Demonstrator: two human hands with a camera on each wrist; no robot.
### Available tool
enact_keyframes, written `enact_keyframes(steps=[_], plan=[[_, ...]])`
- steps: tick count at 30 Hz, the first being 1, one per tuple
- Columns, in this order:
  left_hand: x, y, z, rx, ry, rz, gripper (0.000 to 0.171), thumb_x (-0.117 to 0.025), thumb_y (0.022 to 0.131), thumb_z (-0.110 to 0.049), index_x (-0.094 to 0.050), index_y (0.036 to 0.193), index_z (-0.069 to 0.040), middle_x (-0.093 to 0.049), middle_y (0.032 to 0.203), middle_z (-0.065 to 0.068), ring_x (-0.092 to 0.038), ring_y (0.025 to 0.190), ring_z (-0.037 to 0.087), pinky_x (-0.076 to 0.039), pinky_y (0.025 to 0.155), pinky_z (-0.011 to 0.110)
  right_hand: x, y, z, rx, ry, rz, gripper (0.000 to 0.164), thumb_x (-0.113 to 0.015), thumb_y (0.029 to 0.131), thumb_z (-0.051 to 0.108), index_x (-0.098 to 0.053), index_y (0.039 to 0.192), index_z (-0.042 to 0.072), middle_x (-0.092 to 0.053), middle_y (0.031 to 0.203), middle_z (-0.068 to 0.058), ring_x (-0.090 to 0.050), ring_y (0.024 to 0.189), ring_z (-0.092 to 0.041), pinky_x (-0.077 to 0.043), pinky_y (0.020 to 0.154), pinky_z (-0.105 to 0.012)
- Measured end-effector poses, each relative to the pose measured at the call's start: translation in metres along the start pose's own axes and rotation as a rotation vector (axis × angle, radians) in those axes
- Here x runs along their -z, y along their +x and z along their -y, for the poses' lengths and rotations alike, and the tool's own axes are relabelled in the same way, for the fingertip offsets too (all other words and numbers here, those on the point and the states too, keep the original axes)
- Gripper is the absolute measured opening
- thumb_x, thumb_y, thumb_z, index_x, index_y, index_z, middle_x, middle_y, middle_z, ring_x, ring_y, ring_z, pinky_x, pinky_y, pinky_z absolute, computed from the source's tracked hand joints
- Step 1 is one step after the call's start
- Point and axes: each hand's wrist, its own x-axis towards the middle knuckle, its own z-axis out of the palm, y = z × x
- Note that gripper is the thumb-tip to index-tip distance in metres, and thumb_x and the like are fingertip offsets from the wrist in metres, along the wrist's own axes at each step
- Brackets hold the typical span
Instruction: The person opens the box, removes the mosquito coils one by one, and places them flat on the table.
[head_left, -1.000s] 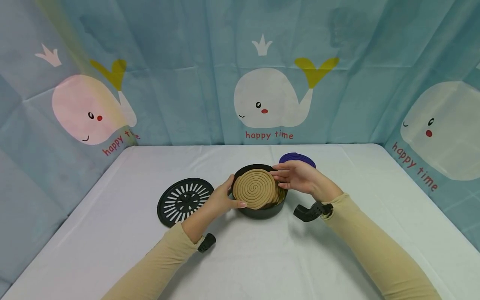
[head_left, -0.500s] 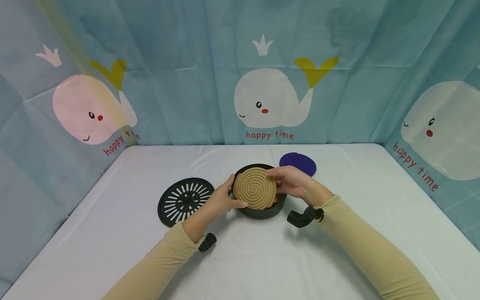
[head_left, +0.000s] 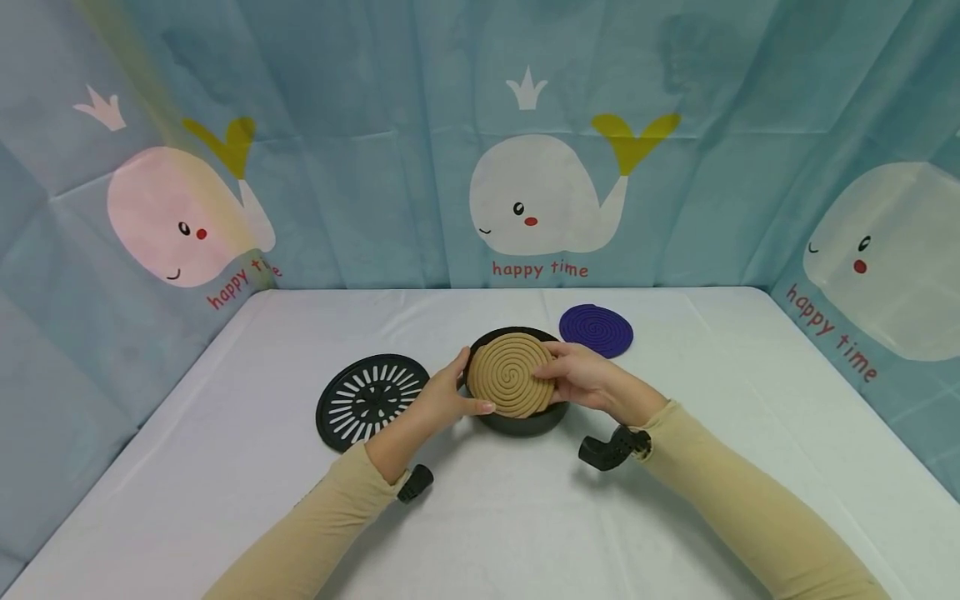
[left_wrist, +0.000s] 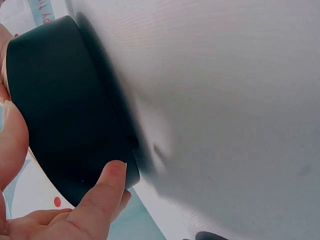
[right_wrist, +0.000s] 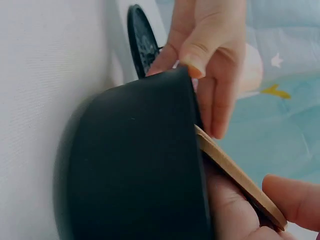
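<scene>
A tan spiral mosquito coil [head_left: 510,375] lies tilted over the mouth of a round black coil holder [head_left: 523,427]. My right hand [head_left: 592,379] pinches its right edge, thumb on top and fingers underneath; the right wrist view shows this coil edge [right_wrist: 240,172] lifted past the holder's rim. My left hand [head_left: 441,402] holds the holder's left side, its thumb near the front rim. One finger of it lies along the black outer wall [left_wrist: 65,110] in the left wrist view. The coil hides most of the holder's inside.
A black slotted lid [head_left: 371,400] lies on the white table at left, partly behind my left forearm. Behind the holder on the right lies a purple spiral coil [head_left: 596,331]. A blue whale-print curtain [head_left: 360,208] borders the table.
My right hand has come down from behind the holder's right rim and now pinches the tan coil's right edge. The purple coil shows more fully. My left hand stays put.
</scene>
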Motion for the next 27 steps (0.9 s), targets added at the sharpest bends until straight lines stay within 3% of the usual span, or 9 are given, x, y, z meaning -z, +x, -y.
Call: enact_keyframes(steps=[9, 27], plan=[[0.0, -0.001, -0.002, 0.007, 0.014, -0.005, 0.1, -0.08, 0.08, -0.01, -0.015, 0.156, -0.007, -0.024, 0.157, 0.018, -0.027, 0.141, 0.038, -0.026, 0.112, 0.051, 0.017, -0.015, 0.014, 0.051, 0.042, -0.021, 0.059, -0.036, 0.099, -0.007, -0.01, 0.153, -0.007, -0.032, 0.143, -0.035, -0.066, 0.096, -0.019, -0.057, 0.079, -0.038], [0.0, 0.0, 0.001, 0.01, -0.005, -0.003, 0.1, -0.08, 0.08, -0.01, -0.016, 0.156, -0.007, -0.024, 0.157, 0.019, -0.027, 0.141, 0.038, -0.026, 0.112, 0.052, 0.065, -0.058, 0.053, 0.169, 0.284, -0.111, 0.065, -0.032, 0.103, -0.004, 0.007, 0.155, 0.005, -0.001, 0.158, -0.024, -0.067, 0.096, -0.013, -0.054, 0.084, -0.029]])
